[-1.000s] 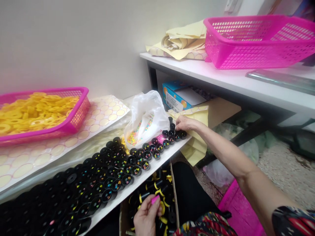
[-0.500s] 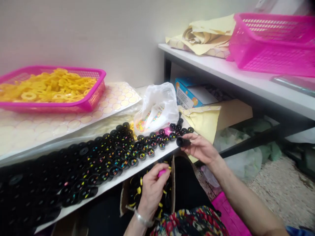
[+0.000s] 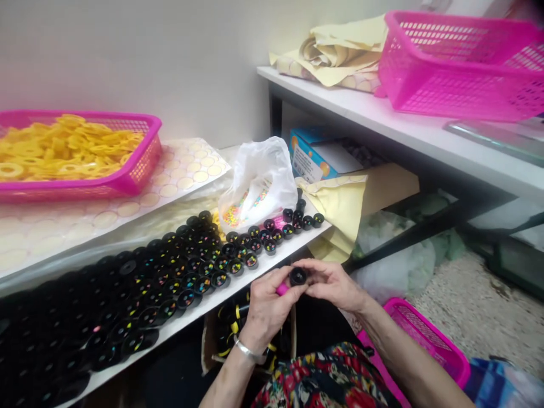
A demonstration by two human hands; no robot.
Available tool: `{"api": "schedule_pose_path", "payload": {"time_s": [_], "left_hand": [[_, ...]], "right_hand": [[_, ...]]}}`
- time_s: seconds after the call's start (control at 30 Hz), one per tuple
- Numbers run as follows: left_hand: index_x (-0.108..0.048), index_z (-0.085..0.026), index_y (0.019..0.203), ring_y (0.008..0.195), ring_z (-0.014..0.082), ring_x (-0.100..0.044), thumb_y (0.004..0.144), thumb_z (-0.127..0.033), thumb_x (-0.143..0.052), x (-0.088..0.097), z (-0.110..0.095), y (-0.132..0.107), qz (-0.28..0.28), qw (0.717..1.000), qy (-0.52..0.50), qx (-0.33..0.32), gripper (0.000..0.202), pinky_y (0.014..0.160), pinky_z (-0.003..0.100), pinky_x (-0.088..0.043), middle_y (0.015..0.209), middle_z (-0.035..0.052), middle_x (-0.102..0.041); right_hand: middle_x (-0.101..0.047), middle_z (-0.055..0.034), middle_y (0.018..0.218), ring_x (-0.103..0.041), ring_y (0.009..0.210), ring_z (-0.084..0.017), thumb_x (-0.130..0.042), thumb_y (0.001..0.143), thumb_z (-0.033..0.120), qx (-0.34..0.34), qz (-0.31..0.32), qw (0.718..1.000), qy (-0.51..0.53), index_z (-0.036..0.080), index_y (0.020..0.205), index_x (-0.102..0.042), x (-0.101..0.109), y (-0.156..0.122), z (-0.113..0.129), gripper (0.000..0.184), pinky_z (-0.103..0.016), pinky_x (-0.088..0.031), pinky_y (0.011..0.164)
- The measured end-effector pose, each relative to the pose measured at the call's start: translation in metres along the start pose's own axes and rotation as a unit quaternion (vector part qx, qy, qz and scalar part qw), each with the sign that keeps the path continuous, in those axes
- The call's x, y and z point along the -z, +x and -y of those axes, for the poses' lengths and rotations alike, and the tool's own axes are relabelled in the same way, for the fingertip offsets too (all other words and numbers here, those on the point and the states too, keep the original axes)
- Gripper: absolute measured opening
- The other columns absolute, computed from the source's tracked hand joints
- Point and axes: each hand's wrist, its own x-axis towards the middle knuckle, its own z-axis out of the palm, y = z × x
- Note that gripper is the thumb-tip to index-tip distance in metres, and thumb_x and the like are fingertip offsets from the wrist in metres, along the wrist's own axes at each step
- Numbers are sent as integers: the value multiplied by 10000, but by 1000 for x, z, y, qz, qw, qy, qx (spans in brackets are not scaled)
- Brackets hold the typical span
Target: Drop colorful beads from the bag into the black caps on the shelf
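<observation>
My right hand is closed around a small black cylindrical cup, its round mouth turned up toward me. Close against it, my left hand pinches a small bright pink piece, mostly hidden by the fingers. The left fingertips also reach the cup's side. Beyond the hands, rows of black cups stand on a white board, many with tiny coloured beads inside. Below my left hand sits a cardboard box of black pieces with yellow rings.
A white plastic bag of coloured beads stands behind the cups. At left is a pink basket of yellow rings. Another pink basket rests on the right-hand shelf, above a blue box. A third pink basket lies on the floor.
My right hand has brought the black cup from the board's right end down and left to my left hand. The cup's mouth now faces up toward me. The view has shifted slightly right.
</observation>
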Motion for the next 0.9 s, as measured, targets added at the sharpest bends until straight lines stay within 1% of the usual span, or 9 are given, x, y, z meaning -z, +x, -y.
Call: {"api": "schedule_pose_path", "payload": {"time_s": [0.07,0.13,0.27,0.37,0.5,0.6,0.7,0.77,0.9], "left_hand": [[-751,-180,901,596,107,-496,715,-301,-731,-2,2,2,9,999,22,-27,224,586,214,-408,662,5,-581],[-749,-181,899,607,111,-494,706,-309,-742,-3,3,3,18,999,26,-32,231,604,222,-408,667,5,-577],[-726,-162,914,606,99,-454,671,-336,-761,-5,2,3,30,995,-74,55,301,599,216,-393,658,-10,-533],[-674,-147,984,609,77,-437,716,-373,-714,-4,0,1,27,977,-165,132,352,587,194,-374,710,-12,-528],[-629,-150,970,588,61,-427,699,-381,-724,-3,6,-2,-14,962,-211,173,369,558,177,-363,726,-17,-531],[-617,-148,868,600,69,-460,584,-328,-804,-4,17,-4,-74,954,-223,185,384,585,180,-396,671,-32,-527],[-613,-130,737,578,73,-466,485,-288,-844,-4,28,-8,-100,948,-210,219,377,580,187,-407,604,-36,-524],[-614,-123,681,549,67,-447,459,-277,-850,-4,32,-10,-101,946,-196,237,359,556,186,-394,573,-38,-519],[-633,-122,643,513,57,-406,455,-272,-847,-1,33,-13,-102,946,-181,249,322,512,182,-354,540,-47,-498]], "right_hand": [[-692,-1,921,-616,745,-109,-713,688,128,-6,12,1000,-16,244,1178,-637,2,-1,1,509,-252,-496,724],[-682,6,901,-596,694,-97,-716,700,154,5,10,999,-39,238,1171,-631,1,-2,-1,485,-231,-490,667],[-667,-9,973,-611,782,-131,-693,731,191,51,0,988,-146,240,1134,-630,1,-2,6,411,-258,-496,713],[-663,-30,967,-617,840,-162,-695,711,208,123,-86,964,-218,211,1077,-615,13,10,27,375,-293,-494,779],[-636,-31,889,-600,826,-171,-659,674,220,180,-225,911,-296,185,937,-576,48,50,57,278,-311,-478,799],[-620,-25,866,-577,832,-179,-647,624,219,155,-251,876,-382,175,849,-586,80,89,63,237,-314,-461,802],[-626,-19,811,-570,757,-172,-647,591,227,83,-245,876,-407,161,848,-607,101,120,56,269,-290,-463,723],[-632,-14,783,-571,712,-167,-637,574,216,37,-242,880,-407,153,871,-618,108,132,50,305,-269,-458,667],[-633,-13,754,-580,683,-167,-622,537,170,-11,-239,866,-439,143,876,-642,109,142,47,340,-245,-440,611]]}}
